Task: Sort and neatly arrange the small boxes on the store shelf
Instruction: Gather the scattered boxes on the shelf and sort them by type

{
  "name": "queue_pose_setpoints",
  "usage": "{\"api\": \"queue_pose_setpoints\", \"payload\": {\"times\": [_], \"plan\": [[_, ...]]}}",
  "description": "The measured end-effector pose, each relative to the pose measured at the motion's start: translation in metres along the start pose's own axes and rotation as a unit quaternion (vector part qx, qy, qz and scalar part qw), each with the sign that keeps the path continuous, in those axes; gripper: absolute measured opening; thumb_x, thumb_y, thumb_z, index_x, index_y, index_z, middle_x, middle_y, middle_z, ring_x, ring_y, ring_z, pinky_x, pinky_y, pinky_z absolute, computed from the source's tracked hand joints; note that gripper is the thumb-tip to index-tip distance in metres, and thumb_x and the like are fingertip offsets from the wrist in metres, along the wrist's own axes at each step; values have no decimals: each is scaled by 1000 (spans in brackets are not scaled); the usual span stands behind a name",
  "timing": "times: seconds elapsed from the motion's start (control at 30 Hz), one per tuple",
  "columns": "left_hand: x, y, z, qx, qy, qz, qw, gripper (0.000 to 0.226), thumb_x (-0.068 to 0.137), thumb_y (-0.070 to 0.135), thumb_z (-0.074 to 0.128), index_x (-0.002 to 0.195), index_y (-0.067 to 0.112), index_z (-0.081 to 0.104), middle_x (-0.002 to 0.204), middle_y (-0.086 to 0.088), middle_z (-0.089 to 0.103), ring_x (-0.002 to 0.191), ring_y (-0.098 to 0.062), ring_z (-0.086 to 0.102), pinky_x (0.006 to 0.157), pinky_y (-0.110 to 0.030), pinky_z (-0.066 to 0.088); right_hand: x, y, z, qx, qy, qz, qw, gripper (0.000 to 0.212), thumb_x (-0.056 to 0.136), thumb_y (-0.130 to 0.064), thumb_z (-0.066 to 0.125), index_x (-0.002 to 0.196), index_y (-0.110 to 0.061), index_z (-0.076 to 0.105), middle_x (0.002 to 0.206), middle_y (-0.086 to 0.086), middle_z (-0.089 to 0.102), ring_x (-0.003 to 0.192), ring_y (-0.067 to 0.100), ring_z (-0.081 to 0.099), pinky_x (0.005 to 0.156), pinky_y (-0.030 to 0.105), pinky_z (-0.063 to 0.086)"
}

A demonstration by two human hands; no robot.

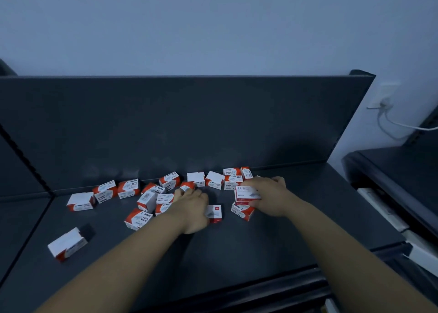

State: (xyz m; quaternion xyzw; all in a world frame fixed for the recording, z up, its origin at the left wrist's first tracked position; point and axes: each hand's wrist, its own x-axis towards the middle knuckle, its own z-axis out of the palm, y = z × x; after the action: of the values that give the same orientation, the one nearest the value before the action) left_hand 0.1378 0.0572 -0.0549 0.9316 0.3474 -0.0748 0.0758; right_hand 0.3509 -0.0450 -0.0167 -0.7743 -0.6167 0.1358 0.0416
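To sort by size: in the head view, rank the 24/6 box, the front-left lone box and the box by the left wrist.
1. front-left lone box, though nearer the camera.
2. 24/6 box.
3. box by the left wrist.

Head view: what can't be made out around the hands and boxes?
All head view.
Grip of the left hand: its back hides the fingertips, so whether it holds the red box is unclear.
The 24/6 box: the right hand grips it, covering its right end; smaller print is blurred.
Small white box: left hand overlaps its left side.
The neighbouring shelf: cut off by the right edge.
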Motion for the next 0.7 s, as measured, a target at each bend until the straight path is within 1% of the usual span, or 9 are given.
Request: {"api": "queue_pose_setpoints", "payload": {"times": [0.1, 0.2, 0.27, 0.33, 0.4, 0.47, 0.53, 0.6, 0.7], "plan": [[-1, 2, -2, 46, 16, -7, 999, 46, 87, 43, 50, 124, 16, 48, 130, -2, 48, 124, -23, 38, 108, -46, 16, 4, -5, -1, -10, 3, -19, 1000, 54, 93, -33, 63, 143, -37, 43, 143, -12, 50, 132, 13, 42, 115, 40, 10], [-3, -2, 2, 15, 2, 25, 1000, 59, 81, 42, 59, 134, 21, 43, 135, 1, 46, 128, -22, 39, 106, -43, 18, 6, -12, 0, -7, 3, -41, 999, 56, 94, -32, 64, 145, -34, 42, 150, -10, 45, 136, 16, 39, 117, 43, 10], [-5, -3, 4, 13, -7, 52, 999, 39, 83, 40, 61, 115, 23, 49, 120, 1, 53, 118, -22, 48, 100, -39, 24, 6, -14, 1, 2, 0, -50, 999, 56, 94, -30, 64, 145, -34, 43, 151, -10, 44, 137, 17, 37, 118, 43, 8], [-6, -3, 2, 23, -7, 55, 998, 20, 87, 34, 61, 97, 23, 47, 107, 1, 55, 106, -21, 53, 96, -37, 29, 6, -18, 3, -3, -10, -59, 998, 56, 94, -29, 63, 146, -33, 42, 152, -9, 43, 139, 17, 36, 117, 42, 6], [-7, -4, -1, 16, -6, 49, 999, 20, 88, 32, 64, 88, 22, 46, 101, 1, 57, 100, -21, 54, 91, -36, 34, 6, -21, 3, -12, -16, -71, 997, 54, 95, -27, 62, 145, -30, 44, 151, -7, 44, 138, 18, 37, 115, 41, 9], [-9, -7, -4, -22, 15, 41, 999, 21, 85, 31, 67, 86, 17, 52, 96, 1, 59, 94, -20, 55, 80, -32, 35, 8, -24, 4, -12, -12, -82, 997, 50, 94, -24, 62, 141, -29, 47, 146, -7, 48, 134, 16, 40, 113, 39, 13], [-14, -12, -12, -57, 48, 25, 997, 22, 84, 31, 69, 94, 15, 59, 96, 0, 62, 93, -20, 55, 77, -31, 34, 13, -29, 3, -22, -7, -89, 996, 51, 94, -24, 62, 141, -29, 45, 144, -9, 48, 132, 15, 42, 111, 39, 17], [-21, -21, -22, -58, 76, 0, 995, 26, 84, 32, 69, 105, 19, 60, 99, 2, 63, 96, -20, 55, 88, -34, 36, 21, -34, 2, -33, -3, -94, 995, 51, 94, -26, 60, 142, -30, 43, 141, -10, 48, 132, 15, 42, 112, 40, 19], [-34, -43, -39, -52, 91, -59, 993, 52, 83, 36, 69, 131, 30, 51, 116, 6, 65, 111, -20, 56, 102, -35, 30, 32, -50, -2, -38, 2, -117, 992, 48, 95, -26, 59, 140, -33, 42, 135, -10, 49, 129, 15, 42, 110, 37, 18]]}}
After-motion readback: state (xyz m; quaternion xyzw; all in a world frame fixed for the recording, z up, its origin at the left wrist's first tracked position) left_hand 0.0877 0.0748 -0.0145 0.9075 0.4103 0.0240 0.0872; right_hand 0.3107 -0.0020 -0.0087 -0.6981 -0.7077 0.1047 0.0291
